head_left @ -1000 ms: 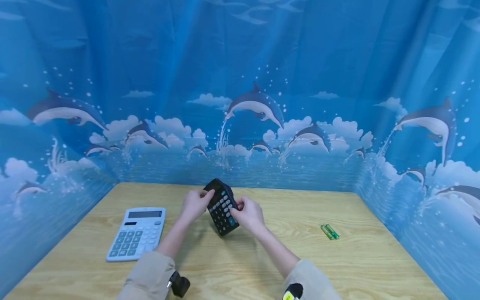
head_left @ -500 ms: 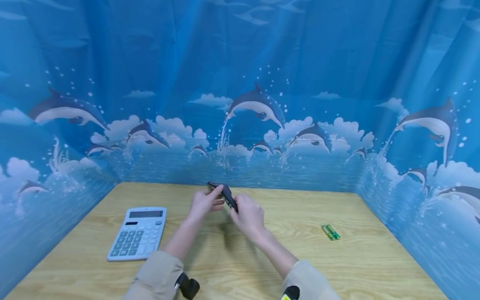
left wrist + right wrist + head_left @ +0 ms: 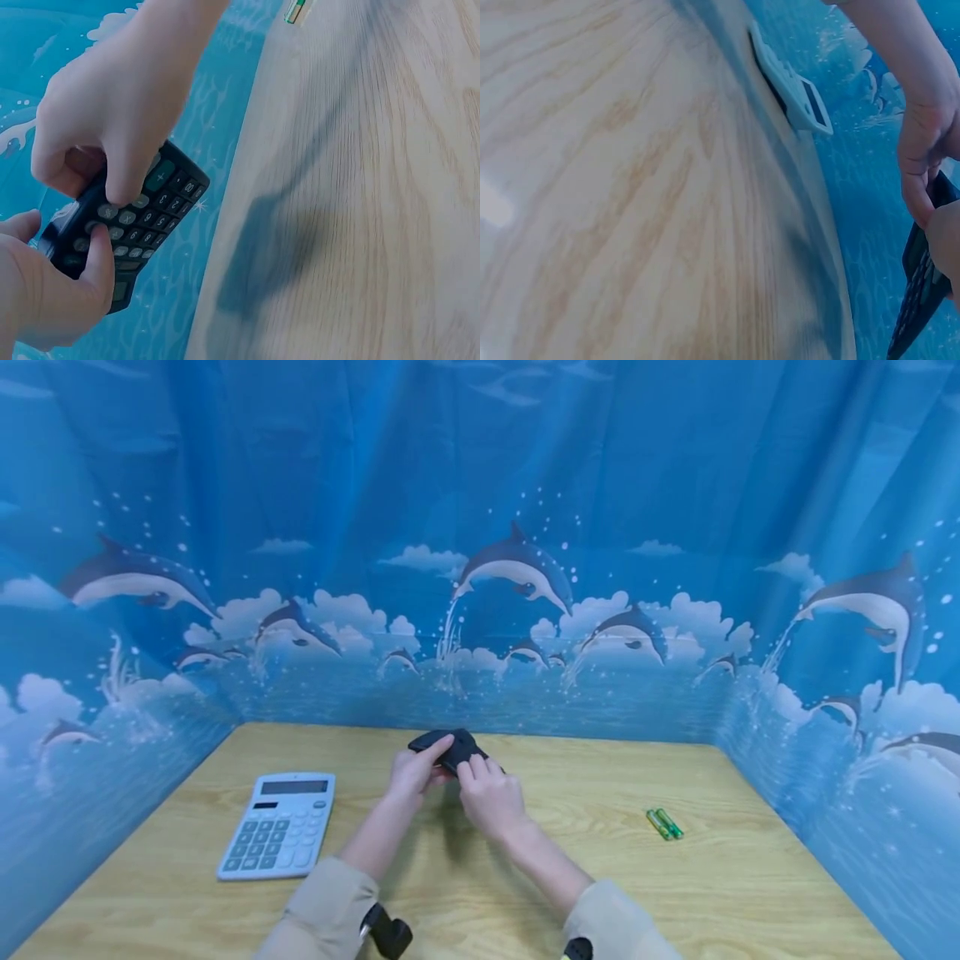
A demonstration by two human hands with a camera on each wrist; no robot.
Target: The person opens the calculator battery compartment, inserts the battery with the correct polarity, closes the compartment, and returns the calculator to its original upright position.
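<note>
A black calculator point(image 3: 467, 745) is held up above the table between both hands, its back turned towards the head camera. My left hand point(image 3: 411, 773) grips one end, the thumb lying across the back. At the other end my right hand point(image 3: 491, 789) pinches the side with curled fingers. The left wrist view shows the calculator's keys point(image 3: 154, 219) facing that camera, with the thumb of my left hand point(image 3: 56, 289) on them. Part of the black calculator point(image 3: 919, 300) shows edge-on in the right wrist view, where the hands cover the rest.
A white calculator point(image 3: 277, 827) lies face up on the wooden table point(image 3: 570, 885), left of the hands. Two green batteries point(image 3: 664, 824) lie side by side to the right. A blue curtain point(image 3: 480, 485) with printed dolphins encloses the table's back and sides.
The black calculator has turned over in the hands, from its keys facing the head camera, through edge-on, to its back showing. Both hands keep their hold on it.
</note>
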